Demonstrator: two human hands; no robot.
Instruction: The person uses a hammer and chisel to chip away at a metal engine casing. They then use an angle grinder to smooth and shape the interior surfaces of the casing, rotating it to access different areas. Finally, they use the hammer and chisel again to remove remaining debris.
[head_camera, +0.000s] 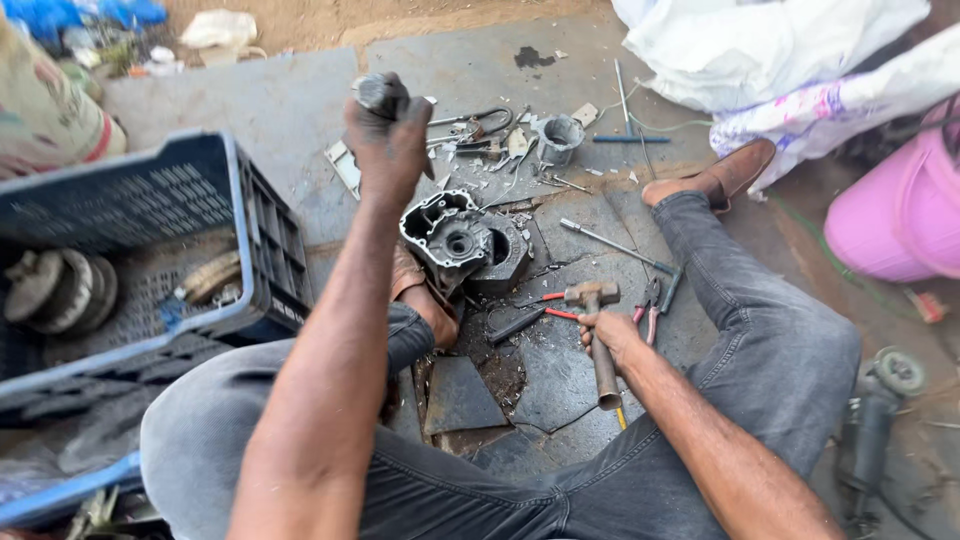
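Hands both grip: the left hand is raised, fist closed on a short metal cylinder above the grey engine casing on the floor; the right hand clasps a hammer. Seating the cylinder squarely before striking would probably prevent slips.
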